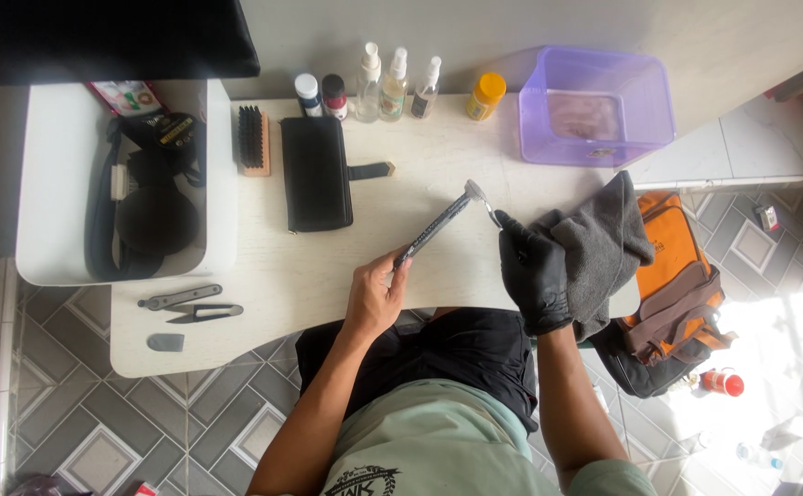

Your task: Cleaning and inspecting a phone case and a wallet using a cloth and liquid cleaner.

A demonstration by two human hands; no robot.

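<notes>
Table (346,276): white, beneath both hands.
Cloth (599,243): grey, draped just right of the gloved right hand (535,276), apparently partly held.
Tool (434,228): slim dark handle, closed in the bare left hand (378,294); the right fingertips pinch its metal tip (482,197).
Progress: handling under way, stage unclear.

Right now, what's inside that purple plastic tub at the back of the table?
Through the see-through purple tub, something pale and flat, perhaps a folded cloth, lies on its bottom. What it is exactly, and anything beneath it, cannot be made out.
</notes>
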